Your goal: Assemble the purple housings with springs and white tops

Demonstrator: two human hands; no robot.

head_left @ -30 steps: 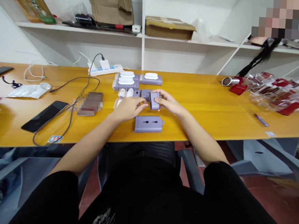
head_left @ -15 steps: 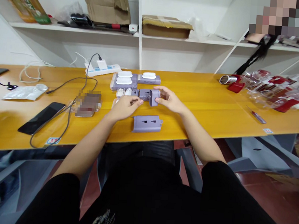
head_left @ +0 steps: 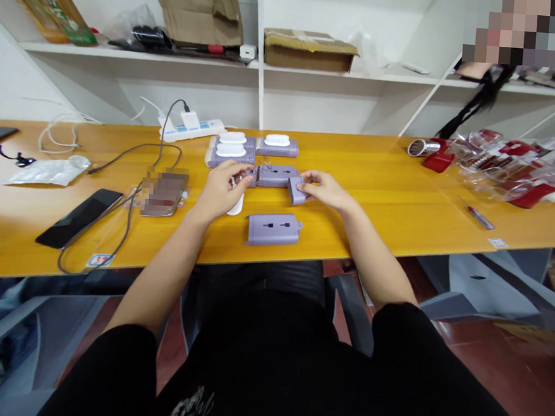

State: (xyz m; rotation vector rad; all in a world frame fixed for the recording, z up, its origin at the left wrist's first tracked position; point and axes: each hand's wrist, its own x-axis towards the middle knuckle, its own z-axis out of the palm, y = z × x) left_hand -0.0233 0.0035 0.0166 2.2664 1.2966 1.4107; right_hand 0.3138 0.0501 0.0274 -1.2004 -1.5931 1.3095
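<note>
My right hand [head_left: 324, 189] grips a lavender end cover [head_left: 297, 192], fingers above and thumb at its side. Behind that cover lies a lavender casing [head_left: 274, 176] with small slots, and thin wire-like loops [head_left: 264, 164] show at its left end. My left hand [head_left: 224, 188] is closed at the fingertips beside a small lavender part [head_left: 253, 177]; what it pinches, if anything, is hidden. White pieces [head_left: 236, 204] show partly under the left hand. Nearer me lies a second slotted lavender shell [head_left: 273, 230], touched by neither hand.
Lavender units with white bristled tops [head_left: 231, 149] stand behind my hands. A power strip [head_left: 202, 130] with cables, a black phone [head_left: 80, 218] and a white packet [head_left: 49, 172] lie left. Red and clear plastic-wrapped items [head_left: 513, 164] and a small screwdriver-like tool [head_left: 479, 217] lie right.
My left hand has moved left and back, away from the casing's middle. My right hand has shifted slightly right and tilted the end cover, baring more of the casing.
</note>
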